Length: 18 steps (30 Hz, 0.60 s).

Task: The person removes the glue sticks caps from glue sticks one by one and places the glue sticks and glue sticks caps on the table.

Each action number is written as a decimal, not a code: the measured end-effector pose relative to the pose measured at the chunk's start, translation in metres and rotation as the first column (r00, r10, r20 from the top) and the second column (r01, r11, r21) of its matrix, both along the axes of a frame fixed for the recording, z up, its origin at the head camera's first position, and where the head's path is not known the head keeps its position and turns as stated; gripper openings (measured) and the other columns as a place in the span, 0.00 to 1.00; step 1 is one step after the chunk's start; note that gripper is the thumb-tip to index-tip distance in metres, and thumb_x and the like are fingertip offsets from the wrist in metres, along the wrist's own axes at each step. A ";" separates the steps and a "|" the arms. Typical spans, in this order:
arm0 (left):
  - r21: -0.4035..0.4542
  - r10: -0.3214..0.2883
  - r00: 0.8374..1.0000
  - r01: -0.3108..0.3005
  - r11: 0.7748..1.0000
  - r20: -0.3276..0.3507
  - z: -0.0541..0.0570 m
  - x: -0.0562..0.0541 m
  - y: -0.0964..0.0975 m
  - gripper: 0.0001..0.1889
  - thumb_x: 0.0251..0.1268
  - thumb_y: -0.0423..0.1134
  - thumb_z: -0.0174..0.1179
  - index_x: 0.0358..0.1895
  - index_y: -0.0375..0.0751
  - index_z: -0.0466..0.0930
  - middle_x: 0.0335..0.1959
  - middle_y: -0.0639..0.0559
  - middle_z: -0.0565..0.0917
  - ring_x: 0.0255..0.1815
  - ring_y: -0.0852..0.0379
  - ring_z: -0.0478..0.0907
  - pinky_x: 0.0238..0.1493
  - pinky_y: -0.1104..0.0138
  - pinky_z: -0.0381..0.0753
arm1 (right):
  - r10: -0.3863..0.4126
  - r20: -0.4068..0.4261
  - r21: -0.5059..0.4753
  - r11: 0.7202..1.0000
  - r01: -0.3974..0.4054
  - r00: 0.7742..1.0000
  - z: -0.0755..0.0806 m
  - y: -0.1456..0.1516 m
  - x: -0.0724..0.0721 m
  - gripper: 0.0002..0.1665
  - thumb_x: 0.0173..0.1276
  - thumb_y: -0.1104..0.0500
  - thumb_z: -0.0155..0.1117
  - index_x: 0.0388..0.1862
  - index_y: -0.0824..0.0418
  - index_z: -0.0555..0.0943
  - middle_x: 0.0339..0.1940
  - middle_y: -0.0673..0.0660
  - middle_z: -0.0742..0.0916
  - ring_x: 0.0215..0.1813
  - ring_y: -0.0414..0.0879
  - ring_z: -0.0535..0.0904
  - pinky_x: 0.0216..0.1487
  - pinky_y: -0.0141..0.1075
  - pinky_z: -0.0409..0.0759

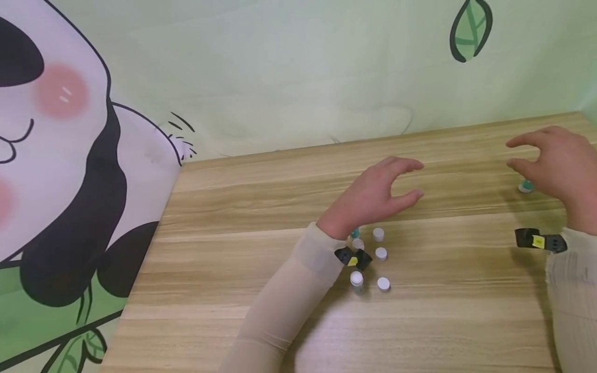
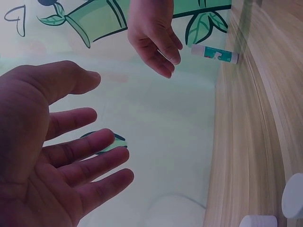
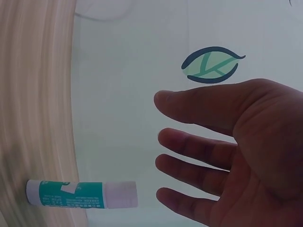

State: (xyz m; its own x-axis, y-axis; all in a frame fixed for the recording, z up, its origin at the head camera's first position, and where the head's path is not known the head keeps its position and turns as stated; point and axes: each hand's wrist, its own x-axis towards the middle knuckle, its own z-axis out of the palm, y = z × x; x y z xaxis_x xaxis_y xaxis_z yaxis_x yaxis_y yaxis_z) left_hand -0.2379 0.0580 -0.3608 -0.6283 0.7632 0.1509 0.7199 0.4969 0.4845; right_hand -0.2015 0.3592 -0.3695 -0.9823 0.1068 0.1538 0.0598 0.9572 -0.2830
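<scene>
My left hand (image 1: 373, 199) hovers over the table with thumb and fingers spread apart, holding nothing. To the right, my right hand (image 1: 559, 166) is also raised, its fingers loosely bent and nothing between them. Just below it a teal-and-white glue stick (image 3: 71, 195) stands upright on the table, apart from the fingers. Near my left wrist are a white-topped glue stick (image 1: 356, 280) and another teal one (image 1: 355, 233), partly hidden by the wrist. Beside these lie several white caps (image 1: 381, 253), including one closest to the front (image 1: 383, 284).
The wood-grain table (image 1: 224, 269) meets a pale green wall cloth (image 1: 280, 77) at its back edge. A panda print (image 1: 60, 155) covers the cloth on the left. Black wrist straps (image 1: 541, 241) sit on both sleeves.
</scene>
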 end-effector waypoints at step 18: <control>0.008 -0.016 1.000 0.016 1.000 0.009 0.000 0.002 0.000 0.26 0.69 0.51 0.56 0.67 0.46 0.69 0.66 0.56 0.73 0.66 0.64 0.68 0.66 0.80 0.62 | -0.030 0.091 0.000 1.000 0.031 0.995 -0.009 0.010 0.004 0.18 0.65 0.64 0.55 0.50 0.75 0.74 0.18 0.68 0.79 0.24 0.60 0.72 0.26 0.49 0.71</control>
